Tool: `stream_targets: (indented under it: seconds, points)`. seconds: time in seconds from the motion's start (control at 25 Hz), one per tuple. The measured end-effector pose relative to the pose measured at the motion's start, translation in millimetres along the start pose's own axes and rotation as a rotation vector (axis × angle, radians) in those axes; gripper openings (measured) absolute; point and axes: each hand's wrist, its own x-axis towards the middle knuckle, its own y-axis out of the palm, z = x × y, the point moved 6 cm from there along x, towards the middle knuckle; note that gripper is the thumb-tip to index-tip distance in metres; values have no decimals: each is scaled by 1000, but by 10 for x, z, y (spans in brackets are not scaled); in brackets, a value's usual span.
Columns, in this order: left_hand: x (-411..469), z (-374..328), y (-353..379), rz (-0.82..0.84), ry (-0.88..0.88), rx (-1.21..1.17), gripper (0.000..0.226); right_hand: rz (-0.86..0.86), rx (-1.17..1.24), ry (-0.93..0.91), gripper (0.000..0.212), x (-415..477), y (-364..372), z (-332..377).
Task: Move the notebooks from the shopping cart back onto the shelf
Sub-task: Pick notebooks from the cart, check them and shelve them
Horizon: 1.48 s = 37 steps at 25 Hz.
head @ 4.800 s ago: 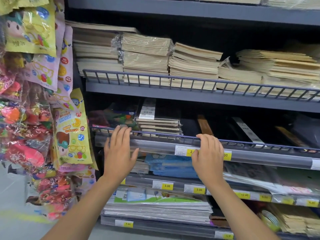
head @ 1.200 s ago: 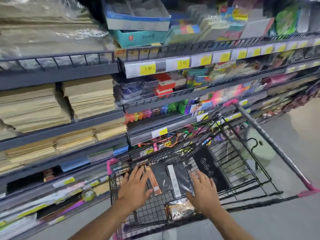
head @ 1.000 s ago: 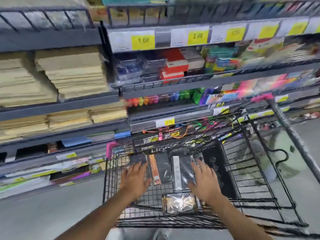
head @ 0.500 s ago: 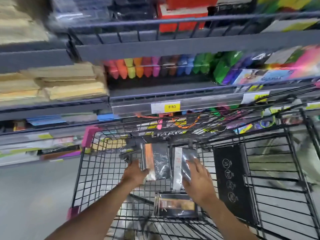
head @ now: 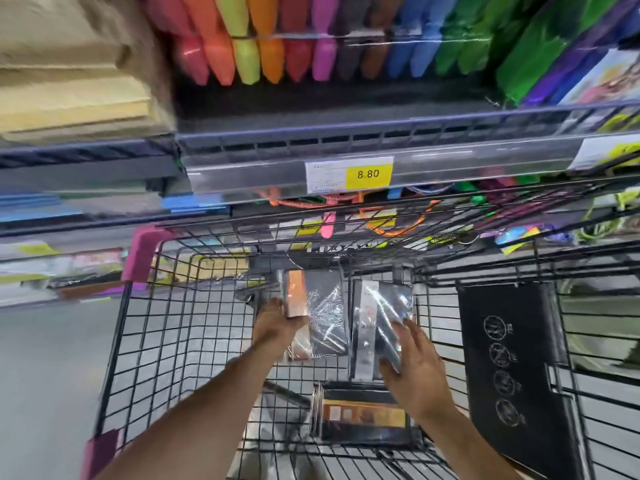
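Two shrink-wrapped black notebooks lie side by side in the wire shopping cart [head: 145,341]. My left hand [head: 277,327] grips the left edge of the notebook with the orange band [head: 322,313]. My right hand [head: 415,372] closes on the lower right corner of the notebook with the white band [head: 377,317]. A third wrapped notebook with a gold strip [head: 363,420] rests nearer to me on the cart floor, between my forearms.
A black flap with white pictograms [head: 509,375] stands in the cart at the right. Beyond the cart's far rim is a shelf edge with a yellow 8.80 price tag [head: 369,173], coloured markers [head: 277,46] above it and stacked brown paper [head: 69,81] at upper left.
I turned from the shelf to the cart, and my head came lower and closer. Both hands went from hovering over the notebooks to gripping one each.
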Motion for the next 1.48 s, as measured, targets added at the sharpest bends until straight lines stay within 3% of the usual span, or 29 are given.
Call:
stream_targets:
  seconds: [0.2,0.44,0.52,0.64,0.8,1.0,1.16,1.24,1.48]
  points:
    - [-112,57,-299,11,15,-84,66,9,-5,33,74,49,-65,143]
    - [-671,167,-1050,-112,89,-303,31,133,64,37,76,105,39,466]
    - [-763,269,-1253,-179,106,-324,29,223,150,101,85,192,208,599]
    - [-806,423,-1420,-228,131,-350,24,208,202,187,92,454,667,573]
    - [-824,551,-1491,-234,135,-339,27,164,6,269,110,558,891,773]
    - [-896,611,-1517,-243,166,-279,28,105,-145,350,101,598,888,781]
    - [-993,592,-1488,-211,156,-282,31,194,216,372,68,547,855,795]
    - [-1084,553,-1509,-198,158,-273,30,244,264,357,54,470,750,888]
    - [-1452,400,-1651,-174,177,-271,26,235,472,355,62,-8,321,927]
